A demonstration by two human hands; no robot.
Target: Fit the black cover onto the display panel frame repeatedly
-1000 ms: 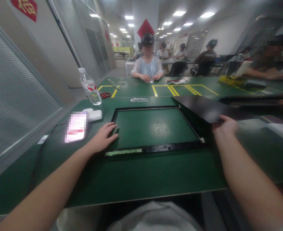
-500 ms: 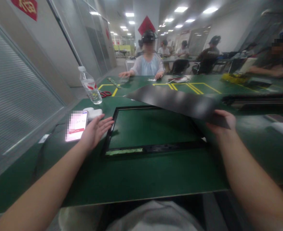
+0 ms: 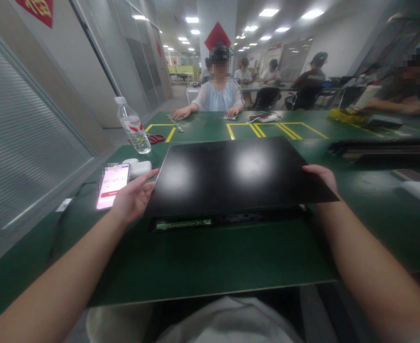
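A glossy black flat panel (image 3: 224,186), like a display screen, is held level above the table with two bright light reflections on it. My right hand (image 3: 322,178) is closed on its right edge, thumb on top and fingers hidden beneath. Along the left edge, my left hand (image 3: 133,197) steadies the panel with its fingertips, some partly tucked behind the edge. Below lies a black rectangular frame (image 3: 245,218). Only its near bar shows, with a green strip (image 3: 183,224) at the left; the panel covers the rest.
On the left are a lit phone (image 3: 113,186), a white case (image 3: 140,168), a water bottle (image 3: 134,126) and red-handled scissors (image 3: 156,138). Across the green table (image 3: 213,267) sits a person (image 3: 219,95). Dark parts (image 3: 377,150) lie at the right, near another person's hand.
The panel has swung from a tilt to level and come down over the frame, its left edge meeting my left hand. My right hand has shifted slightly left.
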